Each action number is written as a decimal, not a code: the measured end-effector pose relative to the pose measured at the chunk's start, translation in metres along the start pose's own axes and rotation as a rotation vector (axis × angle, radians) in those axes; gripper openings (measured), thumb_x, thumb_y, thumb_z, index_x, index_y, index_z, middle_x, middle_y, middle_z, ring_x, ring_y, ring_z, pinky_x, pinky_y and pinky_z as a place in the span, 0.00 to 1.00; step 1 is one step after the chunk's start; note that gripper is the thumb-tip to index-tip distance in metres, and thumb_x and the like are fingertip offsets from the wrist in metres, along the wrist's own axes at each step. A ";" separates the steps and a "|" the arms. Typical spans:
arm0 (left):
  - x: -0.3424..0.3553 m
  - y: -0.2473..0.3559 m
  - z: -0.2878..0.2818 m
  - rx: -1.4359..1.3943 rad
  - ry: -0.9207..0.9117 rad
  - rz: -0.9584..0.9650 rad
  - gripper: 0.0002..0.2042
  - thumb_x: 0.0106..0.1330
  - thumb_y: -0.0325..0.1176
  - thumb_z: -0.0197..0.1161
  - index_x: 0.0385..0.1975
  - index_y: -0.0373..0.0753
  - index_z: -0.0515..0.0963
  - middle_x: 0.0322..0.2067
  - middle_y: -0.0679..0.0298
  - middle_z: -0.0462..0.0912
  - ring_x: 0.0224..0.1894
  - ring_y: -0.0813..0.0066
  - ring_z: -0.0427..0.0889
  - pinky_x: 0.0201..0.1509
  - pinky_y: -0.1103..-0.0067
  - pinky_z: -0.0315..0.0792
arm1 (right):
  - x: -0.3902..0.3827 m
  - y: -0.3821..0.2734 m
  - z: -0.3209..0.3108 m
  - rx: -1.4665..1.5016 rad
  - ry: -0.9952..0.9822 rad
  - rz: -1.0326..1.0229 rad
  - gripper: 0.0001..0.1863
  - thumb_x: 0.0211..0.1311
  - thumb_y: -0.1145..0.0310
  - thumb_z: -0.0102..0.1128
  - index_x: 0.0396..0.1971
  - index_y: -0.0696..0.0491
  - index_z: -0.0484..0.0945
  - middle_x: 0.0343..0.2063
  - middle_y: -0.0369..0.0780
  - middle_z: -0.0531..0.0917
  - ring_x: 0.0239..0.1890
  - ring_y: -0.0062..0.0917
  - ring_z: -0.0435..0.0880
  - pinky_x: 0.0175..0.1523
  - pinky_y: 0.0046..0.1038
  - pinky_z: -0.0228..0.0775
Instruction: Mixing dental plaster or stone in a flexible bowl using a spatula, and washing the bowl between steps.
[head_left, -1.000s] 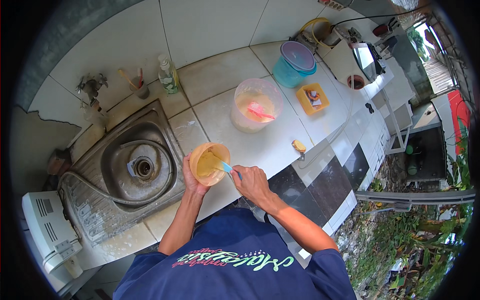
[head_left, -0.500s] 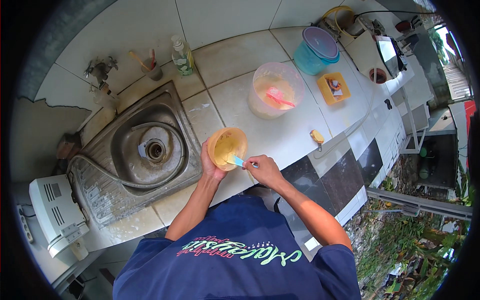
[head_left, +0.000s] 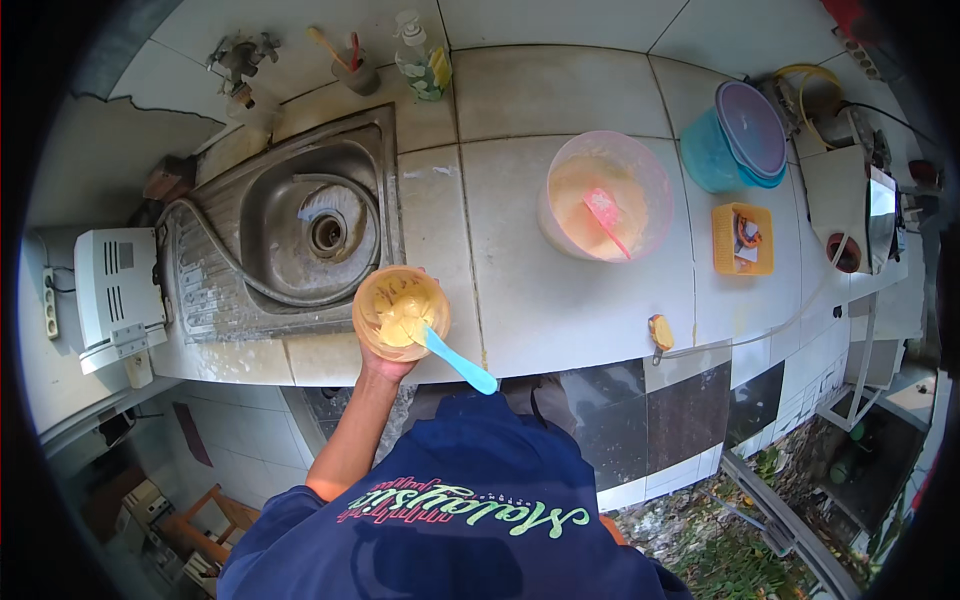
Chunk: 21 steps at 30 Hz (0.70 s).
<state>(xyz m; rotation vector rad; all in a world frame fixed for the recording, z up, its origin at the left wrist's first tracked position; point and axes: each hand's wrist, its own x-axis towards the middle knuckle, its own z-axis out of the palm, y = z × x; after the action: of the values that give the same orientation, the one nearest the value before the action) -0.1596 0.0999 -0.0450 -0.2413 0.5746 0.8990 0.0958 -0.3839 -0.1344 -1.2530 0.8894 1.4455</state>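
Observation:
My left hand [head_left: 387, 366] is closed around the lower side of an orange plastic cup [head_left: 372, 335] above the counter's front edge, close to the sink. Inside lies a thick, pale yellow mixture [head_left: 402, 322]. A light-blue plastic utensil [head_left: 462, 363] leans out over the rim toward me, its far end sunk in the mixture, and no hand is on it. My right hand is out of view; only a bit of that arm shows beside the shirt.
Left is a steel sink [head_left: 384, 150] with a grey hose [head_left: 226, 258]. A translucent pink tub [head_left: 655, 215] holds pale powder and a pink scoop [head_left: 603, 212]. Beyond stand a turquoise lidded container [head_left: 708, 160] and a yellow basket [head_left: 762, 262]. A small yellow-brown object [head_left: 660, 332] sits near the edge.
My right hand has let go of the utensil and left the view. The cup sits farther left, nearer the sink, and the whole view has turned.

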 end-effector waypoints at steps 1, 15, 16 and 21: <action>-0.003 -0.004 -0.006 -0.008 0.019 0.015 0.26 0.65 0.53 0.54 0.57 0.42 0.71 0.57 0.58 0.74 0.61 0.55 0.70 0.65 0.55 0.64 | 0.002 -0.011 -0.009 -0.038 0.028 0.009 0.30 0.69 0.45 0.45 0.58 0.55 0.69 0.49 0.48 0.79 0.44 0.34 0.82 0.45 0.32 0.76; 0.019 -0.077 -0.021 -0.128 0.065 -0.038 0.24 0.65 0.52 0.54 0.55 0.43 0.72 0.57 0.58 0.73 0.62 0.56 0.68 0.67 0.55 0.60 | -0.011 -0.058 -0.001 -0.477 0.327 -0.032 0.20 0.69 0.55 0.48 0.52 0.52 0.72 0.46 0.39 0.80 0.44 0.29 0.80 0.46 0.28 0.73; 0.021 -0.082 -0.023 -0.150 0.063 -0.058 0.25 0.65 0.50 0.54 0.56 0.41 0.71 0.57 0.56 0.73 0.62 0.53 0.68 0.66 0.55 0.62 | -0.014 -0.059 0.005 -0.507 0.347 -0.043 0.19 0.70 0.56 0.48 0.52 0.51 0.73 0.46 0.38 0.80 0.44 0.29 0.80 0.46 0.28 0.73; 0.038 -0.111 -0.012 -0.202 -0.056 -0.280 0.31 0.67 0.50 0.52 0.64 0.36 0.62 0.63 0.48 0.63 0.62 0.54 0.68 0.66 0.61 0.65 | -0.117 -0.179 0.219 -1.133 0.234 -1.156 0.10 0.66 0.71 0.54 0.44 0.59 0.75 0.36 0.36 0.79 0.35 0.17 0.74 0.39 0.20 0.66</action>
<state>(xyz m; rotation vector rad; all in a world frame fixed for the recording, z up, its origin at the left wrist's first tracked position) -0.0576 0.0528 -0.0809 -0.4657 0.3860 0.6886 0.2106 -0.1573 0.0358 -2.2169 -0.6884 0.7388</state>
